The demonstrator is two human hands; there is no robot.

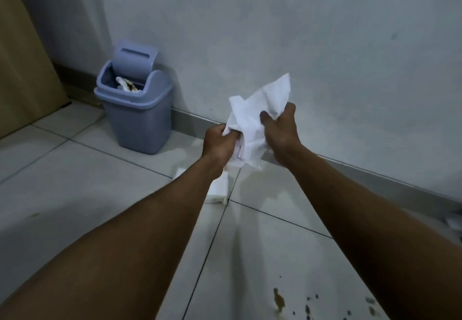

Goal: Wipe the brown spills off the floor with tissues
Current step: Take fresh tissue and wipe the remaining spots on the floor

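Tiled floor [75, 182] shows brown spills [278, 299]; both hands [220, 142] [281, 129] clutch tissues [260, 112].

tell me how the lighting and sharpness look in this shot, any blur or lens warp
Head view: dim, flat, bluish light with soft shadows of the arms on the floor tiles; no strong glare. The tissue held by the left hand and right hand is the brightest thing, its folds slightly soft. Wide-angle warp stretches the forearms at the lower corners. The brown spills and bin read clearly.
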